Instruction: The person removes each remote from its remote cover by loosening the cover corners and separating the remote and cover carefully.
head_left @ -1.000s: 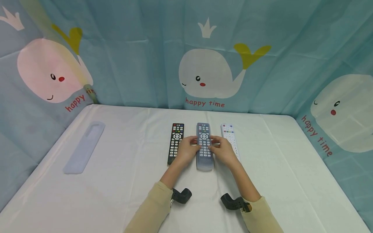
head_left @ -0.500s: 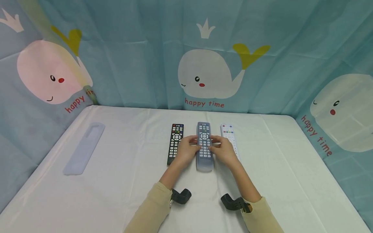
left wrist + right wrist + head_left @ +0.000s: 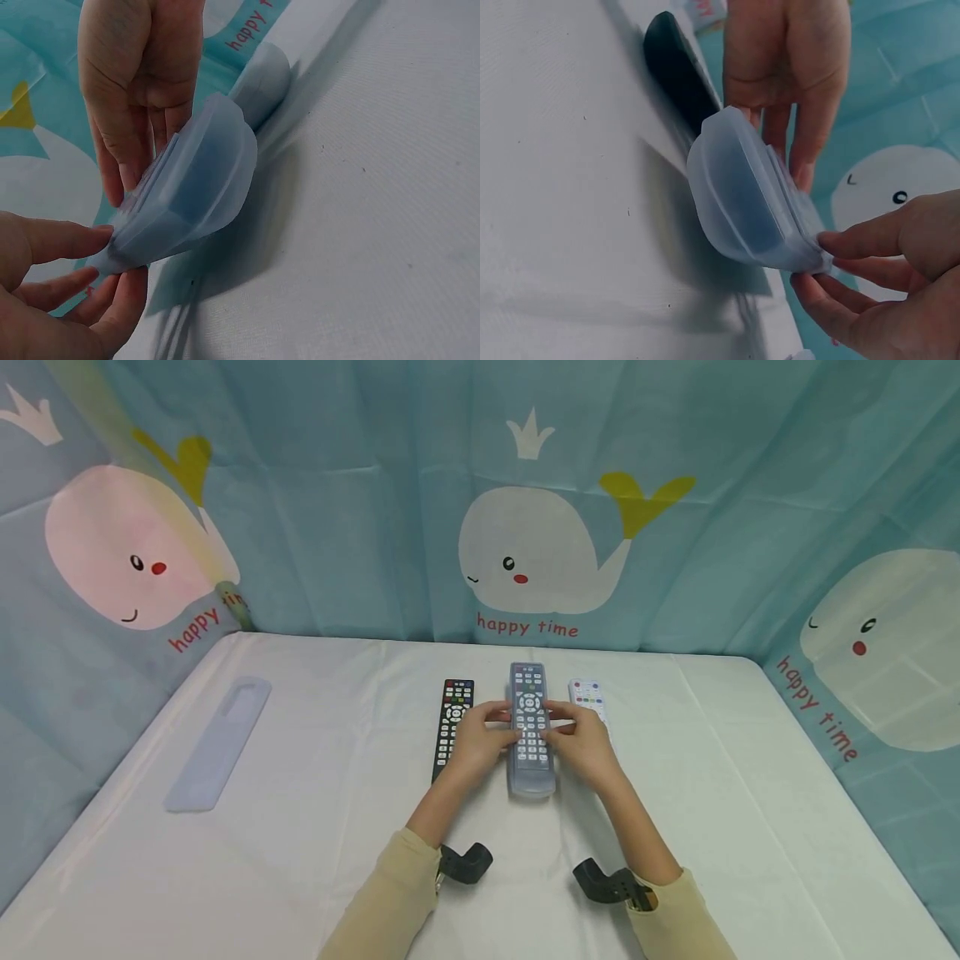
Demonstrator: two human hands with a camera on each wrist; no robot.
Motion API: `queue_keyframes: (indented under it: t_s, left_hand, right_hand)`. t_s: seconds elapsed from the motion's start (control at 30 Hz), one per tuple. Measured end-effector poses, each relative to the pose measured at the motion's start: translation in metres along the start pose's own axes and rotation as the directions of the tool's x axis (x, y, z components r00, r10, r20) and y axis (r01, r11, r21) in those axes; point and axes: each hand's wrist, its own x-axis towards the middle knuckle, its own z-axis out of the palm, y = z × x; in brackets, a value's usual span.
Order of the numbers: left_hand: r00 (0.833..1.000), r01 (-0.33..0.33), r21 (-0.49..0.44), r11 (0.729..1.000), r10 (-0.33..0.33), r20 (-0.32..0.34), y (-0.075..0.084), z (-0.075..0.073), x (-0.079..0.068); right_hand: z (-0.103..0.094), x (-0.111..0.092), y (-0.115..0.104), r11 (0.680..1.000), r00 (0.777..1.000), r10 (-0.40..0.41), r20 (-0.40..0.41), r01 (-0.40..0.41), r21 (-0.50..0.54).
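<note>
Both hands hold a remote control in a translucent bluish cover (image 3: 531,752) between them, thumbs on its keypad side. My left hand (image 3: 480,739) pinches its left edge; my right hand (image 3: 583,745) pinches the right edge. The wrist views show the covered remote (image 3: 199,180) tilted above the white cloth, its shadow falling below it. A black remote (image 3: 452,718) lies left of it, partly hidden by the left hand. To the right, a white remote (image 3: 588,693) is partly covered by the right hand.
An empty translucent cover (image 3: 217,747) lies on the left of the white-clothed table (image 3: 300,860). A blue curtain (image 3: 337,543) with whale prints stands behind and on both sides. Black camera mounts (image 3: 467,864) sit on both wrists.
The covered remote has moved slightly up and to the right in the head view, and both hands moved with it. The other remotes and the loose cover stay put.
</note>
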Motion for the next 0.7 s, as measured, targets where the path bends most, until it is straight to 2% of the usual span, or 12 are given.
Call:
queue_keyframes:
  t_s: [0.2,0.47,0.7]
  left_hand:
    - [1.000,0.013,-0.034,0.999,-0.013,-0.004,0.0031,-0.0018,-0.0003]
    - [0.999,0.033,-0.061,0.998,-0.033,0.012,0.0048,-0.0031,0.0005]
    - [1.000,0.008,-0.084,0.996,-0.006,0.022,0.0059,-0.0052,0.0001]
  right_hand:
    - [-0.0015,-0.0010,-0.0040,1.000,1.000,0.000,-0.027,0.001,0.011]
    - [-0.0027,-0.0020,-0.0073,0.998,0.998,0.040,-0.047,-0.038,0.041]
    - [-0.0032,-0.0029,-0.0070,0.996,0.998,0.055,-0.038,-0.052,0.069]
